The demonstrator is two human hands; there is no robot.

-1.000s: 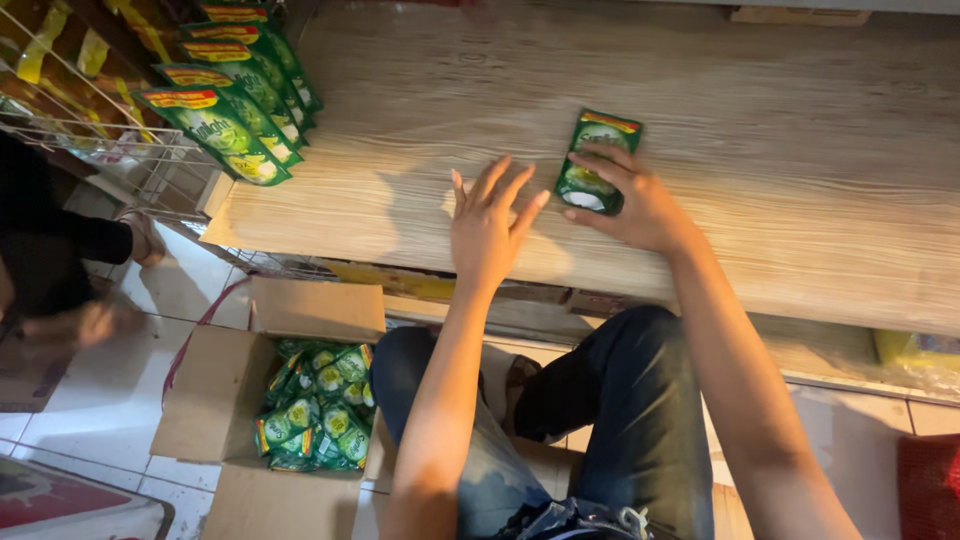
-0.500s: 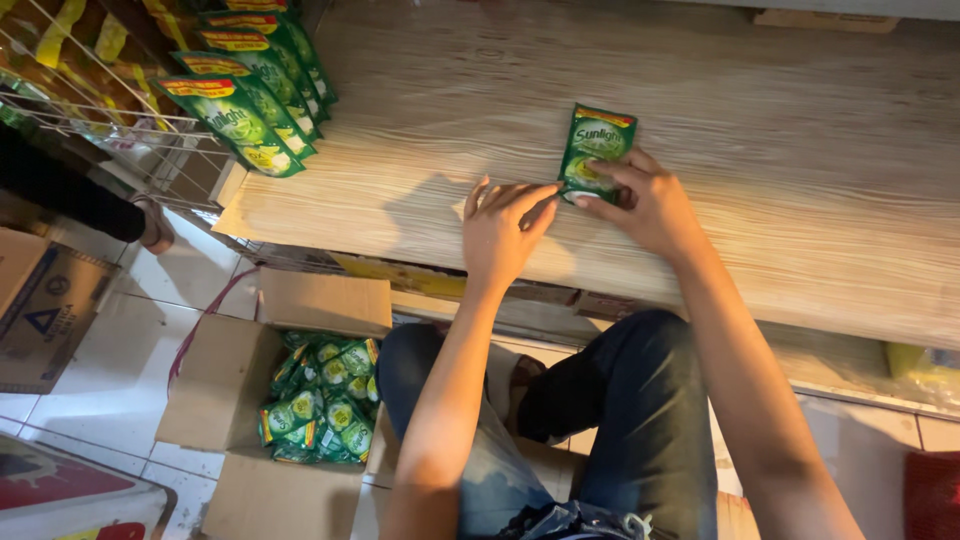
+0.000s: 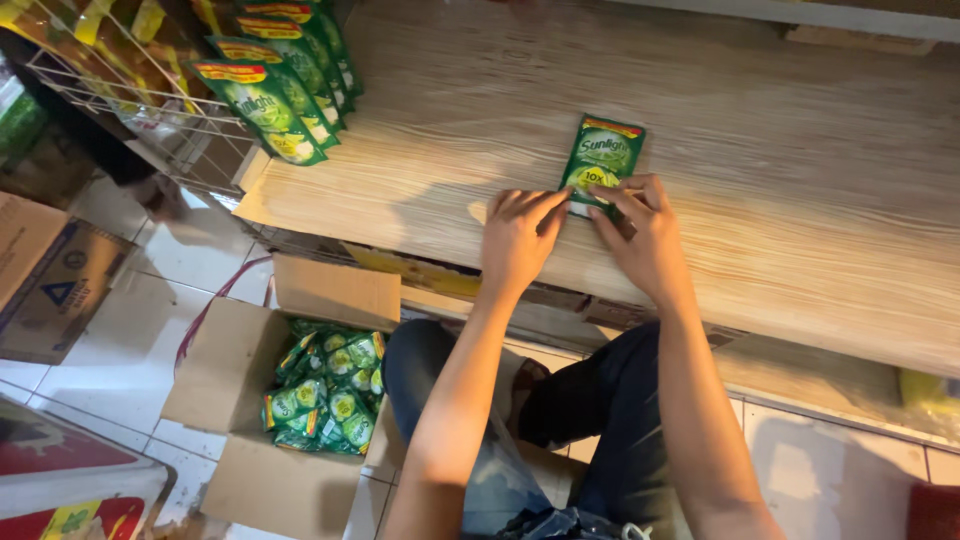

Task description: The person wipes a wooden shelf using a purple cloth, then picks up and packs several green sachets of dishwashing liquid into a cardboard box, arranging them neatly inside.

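A single green soap pouch [image 3: 603,157] stands near the middle of a light wooden shelf [image 3: 800,200]. My left hand [image 3: 519,238] touches its lower left corner with the fingertips. My right hand [image 3: 645,232] pinches the pouch's lower edge from the right. Both hands rest on the shelf board, side by side. A row of matching green pouches [image 3: 275,85] stands at the shelf's far left end.
An open cardboard box [image 3: 290,400] on the white tiled floor holds several more green pouches [image 3: 325,395]. A wire rack [image 3: 120,80] with yellow packets stands at the upper left. Another cardboard box [image 3: 50,280] sits at the left. My knees are just below the shelf.
The pouch went from lying tilted under my right hand to standing upright. My left hand closed in from an open spread to the pouch's lower corner.
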